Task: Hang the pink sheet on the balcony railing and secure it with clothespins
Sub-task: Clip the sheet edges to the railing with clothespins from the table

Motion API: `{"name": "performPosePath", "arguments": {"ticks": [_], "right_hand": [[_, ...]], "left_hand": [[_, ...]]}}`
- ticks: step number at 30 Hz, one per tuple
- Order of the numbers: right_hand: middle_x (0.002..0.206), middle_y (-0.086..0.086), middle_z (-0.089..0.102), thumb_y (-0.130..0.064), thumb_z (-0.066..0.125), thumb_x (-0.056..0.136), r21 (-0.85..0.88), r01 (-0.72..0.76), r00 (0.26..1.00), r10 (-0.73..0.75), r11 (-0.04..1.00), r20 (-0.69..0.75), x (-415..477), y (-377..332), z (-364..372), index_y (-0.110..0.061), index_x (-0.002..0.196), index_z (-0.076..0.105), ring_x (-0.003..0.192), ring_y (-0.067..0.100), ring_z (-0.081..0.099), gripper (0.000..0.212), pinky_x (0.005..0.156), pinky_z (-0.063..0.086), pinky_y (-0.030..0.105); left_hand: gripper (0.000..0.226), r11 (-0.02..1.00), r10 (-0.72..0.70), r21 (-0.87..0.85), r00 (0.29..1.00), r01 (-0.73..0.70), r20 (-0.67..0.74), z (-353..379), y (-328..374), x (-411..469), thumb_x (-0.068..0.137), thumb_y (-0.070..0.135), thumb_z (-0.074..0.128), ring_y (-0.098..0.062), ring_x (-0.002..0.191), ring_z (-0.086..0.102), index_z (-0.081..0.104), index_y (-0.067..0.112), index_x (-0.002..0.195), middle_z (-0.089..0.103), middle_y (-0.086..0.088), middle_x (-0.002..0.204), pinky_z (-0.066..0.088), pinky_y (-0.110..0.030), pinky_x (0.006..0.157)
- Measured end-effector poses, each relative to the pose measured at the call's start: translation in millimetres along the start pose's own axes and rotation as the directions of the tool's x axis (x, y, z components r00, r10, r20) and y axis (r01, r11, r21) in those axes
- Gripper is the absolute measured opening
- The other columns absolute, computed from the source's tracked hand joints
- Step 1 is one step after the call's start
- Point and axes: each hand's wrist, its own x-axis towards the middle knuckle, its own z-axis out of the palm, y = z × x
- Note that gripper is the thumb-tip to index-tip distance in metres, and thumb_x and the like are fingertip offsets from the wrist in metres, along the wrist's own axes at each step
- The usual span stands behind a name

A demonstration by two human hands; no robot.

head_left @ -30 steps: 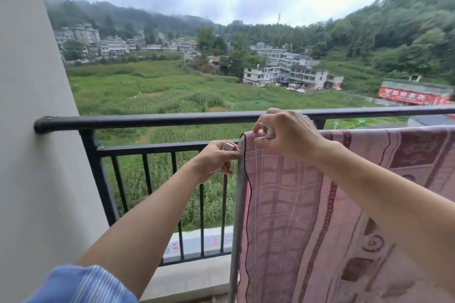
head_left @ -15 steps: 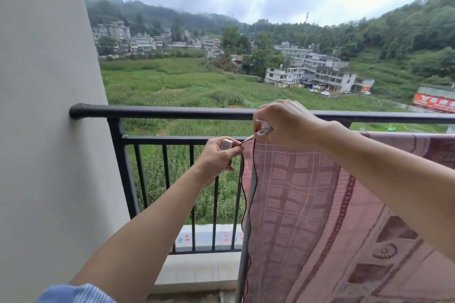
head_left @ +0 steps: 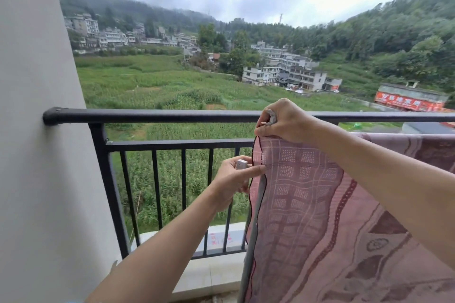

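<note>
Pink sheet [head_left: 320, 204] runs past right, bottom edges.

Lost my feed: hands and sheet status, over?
Right hand grips sheet corner plus clothespin by the railing. Left hand pinches sheet edge, holds second clothespin. Sheet draped, corner not yet pinned. Nothing in the way.

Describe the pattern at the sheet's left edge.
The sheet shows pale grid lines and dotted squares on pink; head view.
</note>
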Motion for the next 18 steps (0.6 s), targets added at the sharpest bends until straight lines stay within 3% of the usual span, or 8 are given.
{"name": "performPosePath", "arguments": {"ticks": [3, 6, 9, 12, 14, 18], "right_hand": [[0.072, 0.010, 0.071, -0.015, 0.083, 0.074, -0.002, -0.016, 1.000, 0.016, 1.000, -0.005, -0.7, -2.3, 1.2, -0.003, 0.077, 0.071, 0.061, 0.013, 0.062, 0.018, 0.061, 0.055, 0.036], [0.076, 0.013, 0.071, -0.012, 0.084, 0.073, 0.015, -0.009, 1.000, 0.010, 1.000, -0.021, -4.0, -2.8, 2.5, 0.000, 0.077, 0.070, 0.065, 0.015, 0.061, 0.019, 0.065, 0.056, 0.039], [0.072, 0.009, 0.071, -0.010, 0.084, 0.073, 0.017, 0.012, 1.000, -0.012, 1.000, -0.008, -5.7, -5.3, 2.1, -0.001, 0.076, 0.071, 0.062, 0.012, 0.061, 0.016, 0.064, 0.054, 0.035], [0.074, 0.009, 0.072, -0.011, 0.084, 0.072, 0.033, 0.012, 0.999, -0.013, 0.999, 0.037, -5.5, -10.2, -2.6, -0.002, 0.077, 0.073, 0.063, 0.012, 0.064, 0.015, 0.064, 0.056, 0.033], [0.075, 0.008, 0.073, -0.015, 0.084, 0.072, 0.036, 0.013, 0.995, -0.017, 0.999, 0.096, -5.6, -13.5, -8.0, -0.005, 0.080, 0.074, 0.065, 0.013, 0.064, 0.016, 0.065, 0.054, 0.034], [0.080, -0.001, 0.068, -0.036, 0.087, 0.066, -0.093, -0.015, 0.972, 0.036, 0.996, 0.230, -6.0, -17.3, -16.4, -0.018, 0.088, 0.074, 0.072, 0.013, 0.058, 0.032, 0.065, 0.047, 0.033]], "left_hand": [[0.021, 0.992, 0.125, 0.035, 0.984, -0.121, -0.129, 20.5, -5.3, -3.4, 0.066, 0.023, 0.087, -0.008, 0.046, 0.048, 0.068, 0.018, 0.073, 0.060, 0.006, 0.056, 0.041, -0.025, 0.045], [0.026, 0.965, 0.260, 0.120, 0.915, -0.234, -0.308, 33.3, -10.8, -3.7, 0.072, 0.017, 0.083, -0.017, 0.054, 0.045, 0.065, -0.001, 0.069, 0.058, -0.008, 0.058, 0.037, -0.033, 0.053], [0.025, 0.944, 0.324, 0.171, 0.890, -0.282, -0.321, 31.4, -7.1, -4.7, 0.078, 0.015, 0.078, -0.015, 0.048, 0.041, 0.065, -0.004, 0.068, 0.056, -0.007, 0.055, 0.034, -0.026, 0.047], [0.024, 0.944, 0.318, 0.195, 0.898, -0.268, -0.304, 18.9, -4.9, -7.4, 0.079, 0.014, 0.076, -0.015, 0.047, 0.037, 0.063, -0.003, 0.068, 0.052, -0.008, 0.055, 0.030, -0.028, 0.043], [0.019, 0.957, 0.279, 0.165, 0.909, -0.237, -0.309, 10.2, -6.2, -9.7, 0.080, 0.012, 0.075, -0.018, 0.051, 0.041, 0.065, 0.004, 0.067, 0.054, -0.011, 0.059, 0.036, -0.031, 0.044], [0.022, 0.974, 0.225, 0.105, 0.921, -0.201, -0.317, 0.3, -8.4, -9.9, 0.079, 0.009, 0.076, -0.005, 0.046, 0.050, 0.062, 0.013, 0.063, 0.060, 0.007, 0.053, 0.046, -0.024, 0.043]]}}
